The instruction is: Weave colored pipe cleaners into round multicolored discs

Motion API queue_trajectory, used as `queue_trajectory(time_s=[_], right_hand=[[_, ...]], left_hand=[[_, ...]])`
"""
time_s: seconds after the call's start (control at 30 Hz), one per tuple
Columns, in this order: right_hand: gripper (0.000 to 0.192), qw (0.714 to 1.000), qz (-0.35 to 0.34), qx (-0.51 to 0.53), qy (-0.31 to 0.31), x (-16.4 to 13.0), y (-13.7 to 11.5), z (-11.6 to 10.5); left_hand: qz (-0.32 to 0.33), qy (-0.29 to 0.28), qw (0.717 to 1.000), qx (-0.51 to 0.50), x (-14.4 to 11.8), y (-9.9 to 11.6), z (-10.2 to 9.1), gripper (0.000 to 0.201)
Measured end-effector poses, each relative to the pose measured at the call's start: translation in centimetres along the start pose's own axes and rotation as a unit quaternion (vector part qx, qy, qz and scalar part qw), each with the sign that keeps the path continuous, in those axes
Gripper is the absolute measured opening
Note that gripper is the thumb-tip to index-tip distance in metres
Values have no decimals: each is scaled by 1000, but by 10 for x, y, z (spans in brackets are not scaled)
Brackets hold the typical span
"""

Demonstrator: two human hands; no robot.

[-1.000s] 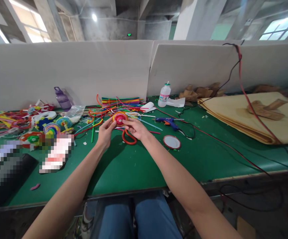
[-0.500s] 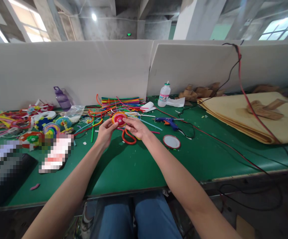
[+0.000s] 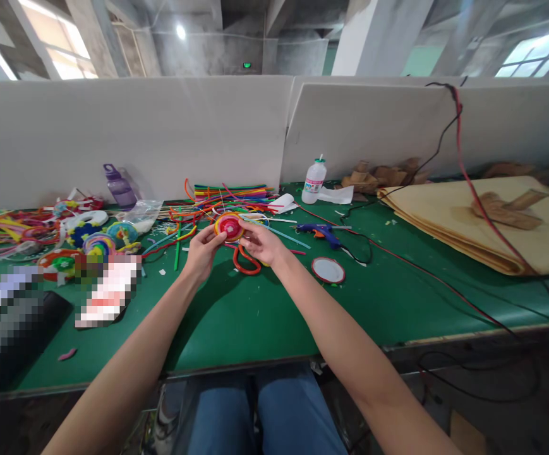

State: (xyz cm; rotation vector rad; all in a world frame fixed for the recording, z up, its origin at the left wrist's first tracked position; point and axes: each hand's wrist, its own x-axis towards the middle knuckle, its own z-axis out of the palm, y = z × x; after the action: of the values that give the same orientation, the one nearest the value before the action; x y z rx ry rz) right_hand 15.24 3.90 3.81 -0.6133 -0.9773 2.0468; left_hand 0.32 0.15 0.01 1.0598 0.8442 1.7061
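A round disc of coiled pipe cleaner [image 3: 229, 227], pink-red in the middle with an orange-yellow rim, is held up over the green table between both hands. My left hand [image 3: 203, 253] pinches its left edge, thumb on the face. On the opposite edge, the fingers of my right hand [image 3: 259, 241] close on the rim. Beneath the hands lie orange-handled scissors [image 3: 247, 268], their blades hidden. Loose pipe cleaners [image 3: 236, 193] in many colours are spread behind the disc. Right of my right hand rests a blue hot glue gun [image 3: 321, 234].
A white disc with a dark red rim [image 3: 328, 270] lies right of centre. Finished coiled pieces [image 3: 98, 245] and a purple bottle [image 3: 119, 186] stand left. A white bottle [image 3: 314, 181] is at the back. Cables [image 3: 421, 259] cross toward a yellow folded sheet [image 3: 445, 215]. A dark case [image 3: 23, 347] sits front left.
The fingers of my right hand have shifted slightly off the disc's face toward its right edge, showing more of the pink middle. My left hand keeps its grip.
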Motion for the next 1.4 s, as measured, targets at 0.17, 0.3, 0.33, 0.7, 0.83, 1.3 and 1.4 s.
queue_trajectory(time_s=[0.17, 0.3, 0.33, 0.7, 0.83, 1.3, 1.4], right_hand=[[22, 995, -60, -73, -15, 0, 2, -1], [21, 987, -100, -125, -10, 2, 6, -2], [21, 986, -108, -130, -5, 2, 6, -2], [18, 987, -74, -142, 0, 1, 4, -3], [14, 986, -55, -155, -10, -1, 4, -2], [14, 982, -95, -162, 10, 3, 5, -5], [16, 983, -100, -154, 17, 3, 4, -6]], left_hand=[[6, 20, 1000, -15, 1, 2, 0, 35], [-29, 21, 998, -56, 3, 3, -1, 31], [-37, 20, 997, -64, 3, 3, -1, 31], [-42, 22, 996, -82, 2, 3, 0, 31], [-34, 17, 996, -75, 3, 2, -2, 31], [-54, 21, 993, -107, 3, 0, 0, 29], [-57, 20, 994, -92, 3, 0, -1, 29]])
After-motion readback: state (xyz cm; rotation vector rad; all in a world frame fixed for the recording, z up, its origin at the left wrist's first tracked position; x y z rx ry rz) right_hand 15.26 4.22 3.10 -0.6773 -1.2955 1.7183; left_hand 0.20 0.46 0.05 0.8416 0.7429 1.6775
